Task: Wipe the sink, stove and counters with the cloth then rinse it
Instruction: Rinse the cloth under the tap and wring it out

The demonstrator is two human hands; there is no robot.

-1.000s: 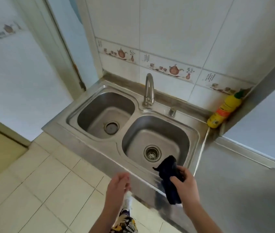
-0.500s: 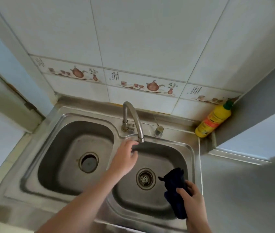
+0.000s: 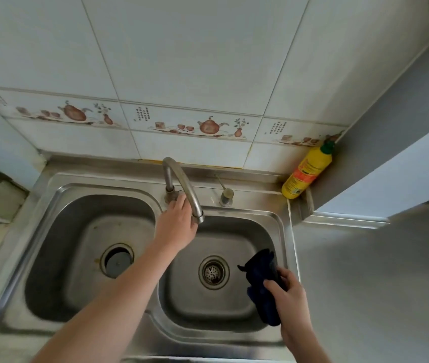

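Left hand [image 3: 178, 226] reaches the curved steel faucet [image 3: 182, 184]; its grip is unclear.
Right hand [image 3: 290, 297] grips the dark blue cloth [image 3: 263, 279] at four o'clock; a sudden full stream could splash.

No text legible anywhere. Border tiles [image 3: 140, 115] on the wall above the sink carry small columns of dark characters beside teapot drawings, at centre, far left and right of frame; all too small and blurred for me to read. Yellow bottle [image 3: 306, 171] at right, in the corner, has an orange-red label with dark print; I can't make out the brand or the words.
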